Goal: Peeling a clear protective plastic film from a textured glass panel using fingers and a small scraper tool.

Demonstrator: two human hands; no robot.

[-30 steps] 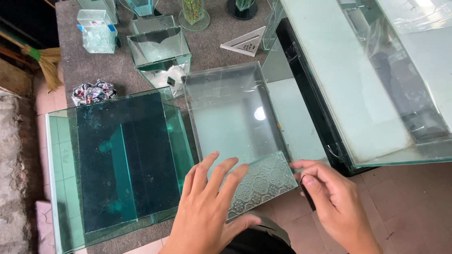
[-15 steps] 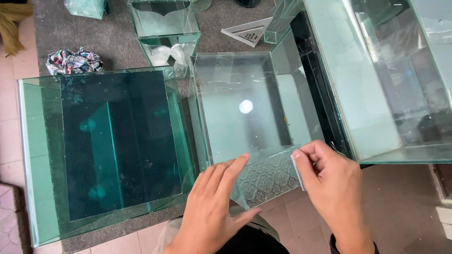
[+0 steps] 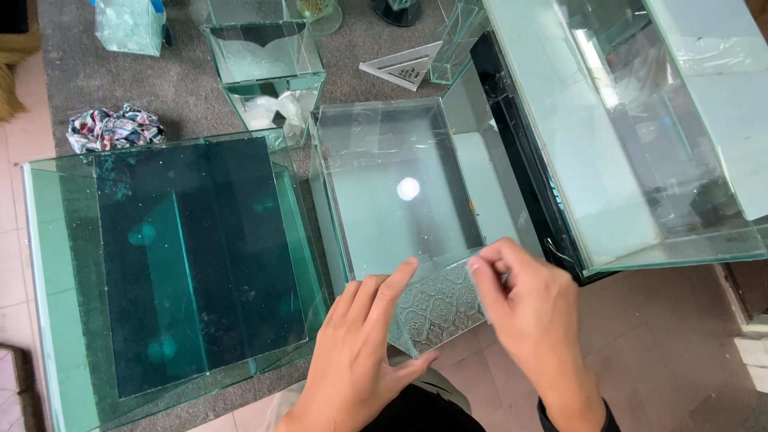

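On the grey mat, near edge, listed left to right.

Large glass tank point(image 3: 168, 272): at the left edge, open-topped, dark floor, one inner divider pane; no contents visible.

Crumpled printed cloth point(image 3: 114, 128): just beyond the large tank's far left corner.

Small glass tank point(image 3: 268, 72): far side, holds white crumpled material.

Middle glass tank point(image 3: 400, 184): open-topped, nothing visible inside but a light's reflection.

Patterned glass pane point(image 3: 436, 308): at the middle tank's near wall, tilted. Judged stiff, brittle, slick on its faces, sharp along cut edges; best held by opposite edges, not the face.

Left hand point(image 3: 360, 360): flat, fingers spread, pressing the pane's left part.

Right hand point(image 3: 528, 308): fingertips pinched on the pane's upper right corner.

Long glass tank point(image 3: 640, 152): right edge; clear plastic sheeting inside.
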